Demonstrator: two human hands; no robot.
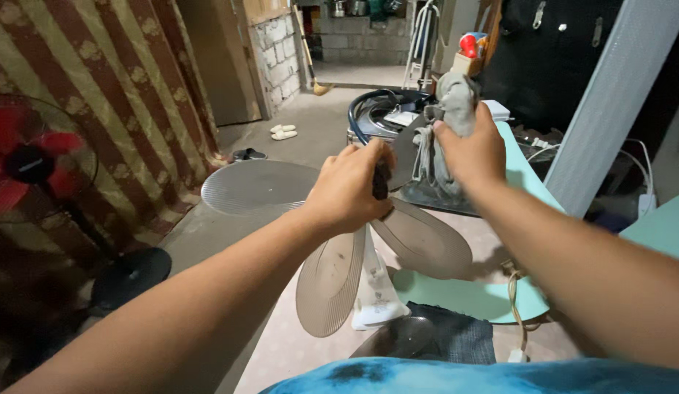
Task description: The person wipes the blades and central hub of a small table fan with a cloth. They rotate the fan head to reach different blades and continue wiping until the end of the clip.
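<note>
Nearest the camera, at six o'clock, a blue tie-dyed shirt (471, 378) fills the bottom edge, and just beyond it lie a dark cloth (463, 337) and a white plastic bag (376, 295) on the work surface (295, 343). Above these, at the centre, the left hand (348, 191) is closed tight around the dark hub of a translucent grey fan blade (419, 237), holding it up off the surface; one petal hangs down toward seven o'clock, another spreads toward four o'clock, and a third rises behind the fingers toward one o'clock. Just beside it, at one o'clock, the right hand (472, 149) is clenched on a bunched grey rag (452, 109), which is pressed against that upper petal, its loose end trailing down behind the blade. Under the right forearm, at four o'clock, a pale green board (471, 295) lies with a cream cord (516, 306) curling over it. At ten o'clock a round wire fan guard (255, 187) lies flat. At nine o'clock stands a floor fan (29, 164) with red blades on a black base, in front of a striped curtain (128, 87). Farther off, at twelve o'clock, a pair of white slippers (283, 131) sits on the concrete floor (317, 117), and a broom (314, 69) leans by the block wall (277, 55).
</note>
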